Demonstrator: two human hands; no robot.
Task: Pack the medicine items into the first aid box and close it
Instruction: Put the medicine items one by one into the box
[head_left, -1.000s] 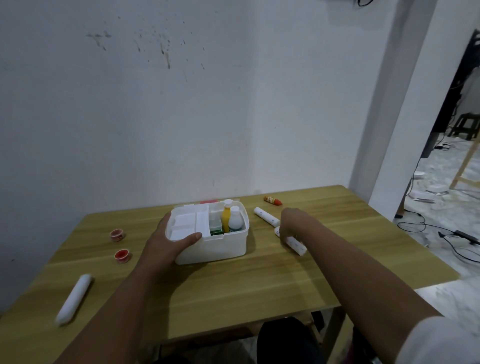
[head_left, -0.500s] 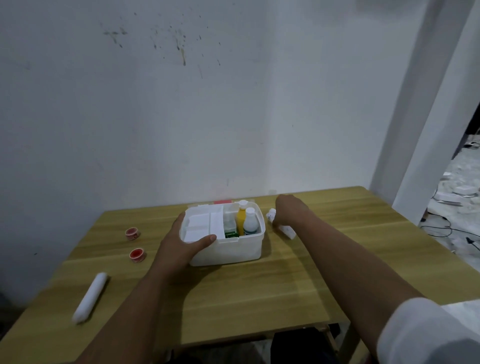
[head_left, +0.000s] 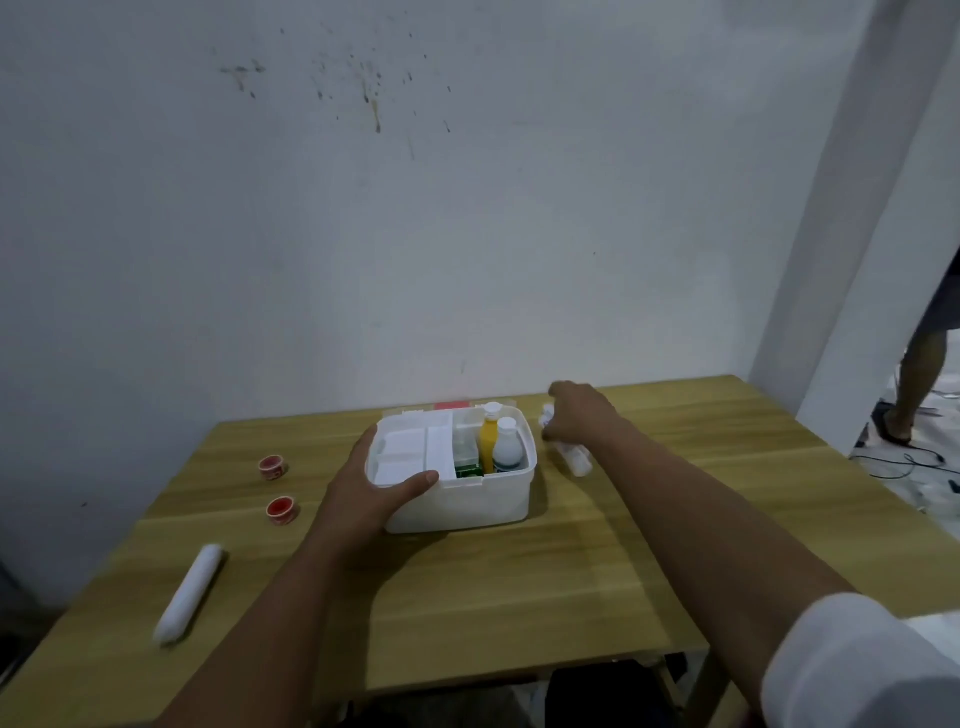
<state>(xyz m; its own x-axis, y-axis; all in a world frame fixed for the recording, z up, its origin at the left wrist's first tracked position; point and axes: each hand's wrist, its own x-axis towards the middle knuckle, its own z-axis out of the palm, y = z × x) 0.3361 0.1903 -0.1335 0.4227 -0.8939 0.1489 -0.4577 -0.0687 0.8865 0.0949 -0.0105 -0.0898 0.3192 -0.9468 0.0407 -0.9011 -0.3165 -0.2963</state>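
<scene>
An open white first aid box (head_left: 467, 501) stands mid-table, holding a yellow bottle (head_left: 488, 441), a white bottle (head_left: 506, 447), a green item and white pads. My left hand (head_left: 371, 493) grips the box's front left corner, thumb over the rim. Just right of the box, my right hand (head_left: 582, 415) is closed around white tubes (head_left: 576, 460) whose ends stick out on both sides of it. One more white tube (head_left: 189, 592) lies at the table's front left. Two small red-capped jars (head_left: 272, 466) (head_left: 282, 510) sit left of the box.
The wooden table (head_left: 519, 582) butts against a white wall. The box lid lies flat behind the box, a red patch (head_left: 452, 406) showing. A white pillar stands at the right, with a person's leg and floor cables beyond it.
My right hand has gathered the white tubes and moved with them toward the box's right side. The small red and yellow tube at the back is no longer visible. The left hand stays on the box.
</scene>
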